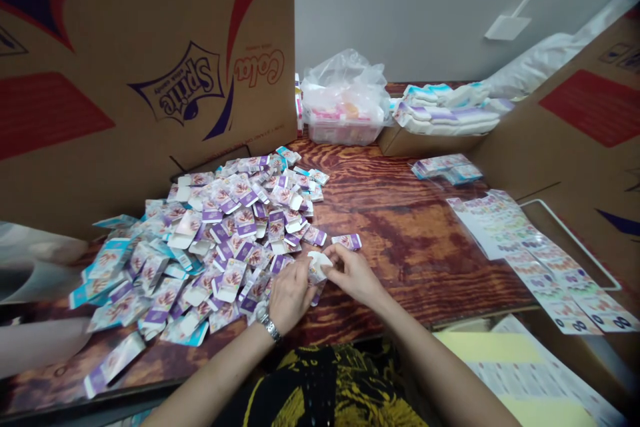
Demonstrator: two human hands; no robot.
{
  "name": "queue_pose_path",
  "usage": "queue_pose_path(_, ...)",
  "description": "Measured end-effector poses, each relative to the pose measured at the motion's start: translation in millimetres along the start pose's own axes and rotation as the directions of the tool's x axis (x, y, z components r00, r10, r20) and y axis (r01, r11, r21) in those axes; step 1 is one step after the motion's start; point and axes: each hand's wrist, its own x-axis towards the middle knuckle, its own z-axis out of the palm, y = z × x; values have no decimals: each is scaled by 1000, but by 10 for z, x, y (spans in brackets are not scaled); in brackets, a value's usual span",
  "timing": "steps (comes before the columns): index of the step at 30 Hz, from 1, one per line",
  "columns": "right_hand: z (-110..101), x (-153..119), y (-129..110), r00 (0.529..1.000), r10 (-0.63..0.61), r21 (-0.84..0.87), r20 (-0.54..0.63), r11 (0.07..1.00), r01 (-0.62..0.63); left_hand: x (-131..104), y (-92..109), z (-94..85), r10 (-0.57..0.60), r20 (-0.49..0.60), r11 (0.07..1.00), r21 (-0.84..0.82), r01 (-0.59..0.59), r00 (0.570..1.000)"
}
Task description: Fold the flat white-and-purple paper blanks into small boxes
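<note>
Near the table's front edge, my left hand (291, 295), with a metal-band watch (269, 321) on its wrist, is closed on a small printed carton (319, 269) with raised white flaps. From the other side, the fingers of my right hand (354, 272) pinch the same carton at its flaps. Just beyond my fingers lies a single white and purple carton (347, 241). To the left spreads a large heap of small cartons (240, 220), purple or blue at the ends, some with flaps standing up. My palms hide the carton's lower part.
A tall cardboard box (150, 27) stands behind the heap; another box (575, 120) is at the right. At the back are a plastic-bagged tub (345, 127) and a low carton (430, 143) of packets. Printed sticker sheets (535, 260) overhang the wooden table's (400, 213) right edge.
</note>
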Motion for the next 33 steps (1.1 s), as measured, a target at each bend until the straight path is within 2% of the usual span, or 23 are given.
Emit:
queue_pose_path(1, -7, -8, -22, 1000, -13, -9, -14, 1000, 13, 0, -2, -20, -19, -8, 1000, -16, 19, 1000)
queue_pose_path(3, 4, -41, -69, 990, -87, -18, -111, 996, 85, 15, 7, -67, -89, -31, 994, -68, 87, 996)
queue_pose_path(6, 68, -125, -128, 919, -300, -146, -255, 952, 270, 59, 44, -144, -178, -84, 973, -163, 163, 980)
queue_pose_path(8, 114, -177, -158, 882, -397, -237, -255, 910, 341, 84, 70, -180, -180, -120, 969, -195, 154, 976)
queue_pose_path(9, 131, -197, -173, 881, -404, -240, -247, 906, 348, 91, 80, -191, -165, -134, 970, -202, 136, 977)
queue_pose_path(11, 142, -218, -208, 912, -355, -158, -203, 931, 328, 96, 88, -199, -127, -149, 974, -206, 95, 981)
queue_pose_path(15, 101, -193, -277, 978, -182, 198, -105, 960, 200, 89, 66, -202, -27, -113, 983, -184, 6, 993)
queue_pose_path(18, 77, -130, -298, 990, -40, 424, -136, 901, 95, 81, 48, -207, 31, -133, 992, -119, -47, 991)
queue_pose_path(21, 73, -65, -295, 997, 21, 495, -78, 869, 20, 67, 49, -198, 44, -157, 996, -73, -57, 987)
queue_pose_path(23, 70, -41, -298, 998, 32, 470, -46, 882, -7, 59, 59, -184, 17, -162, 998, -62, -28, 987)
queue_pose_path(26, 58, -52, -342, 994, -5, 296, -113, 954, 39, 62, 78, -172, -9, -145, 999, -50, 2, 989)
queue_pose_path(30, 83, -140, -460, 959, -185, -9, -215, 982, 187, 76, 104, -185, -21, -147, 999, -49, 14, 989)
queue_pose_path(33, 146, -203, -511, 933, -275, -78, -232, 961, 264, 69, 123, -178, -16, -162, 999, -34, 11, 987)
